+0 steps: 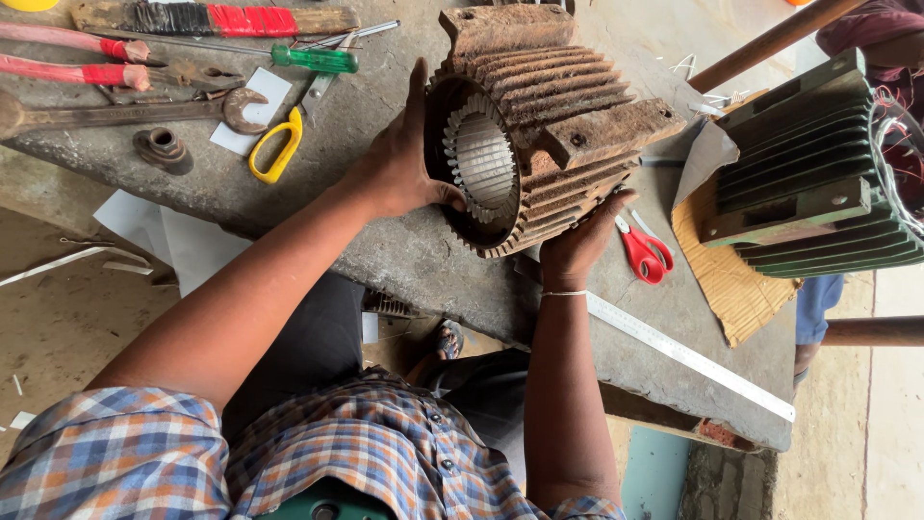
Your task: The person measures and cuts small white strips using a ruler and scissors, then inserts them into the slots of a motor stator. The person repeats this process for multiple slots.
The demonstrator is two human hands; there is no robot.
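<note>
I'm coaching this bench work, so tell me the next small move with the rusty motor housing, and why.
Probably lower the rusty motor housing flat onto the stone bench before anything else. The left hand grips its open rim with the thumb in the bore, and the right hand props it from below, so it sits tilted near the bench edge. The red scissors lie close beside it.

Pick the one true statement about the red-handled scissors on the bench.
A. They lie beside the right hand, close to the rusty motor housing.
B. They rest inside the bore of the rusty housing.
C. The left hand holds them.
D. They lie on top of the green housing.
A: the red-handled scissors lie on the bench next to the right hand, which grips the rusty motor housing.
</note>
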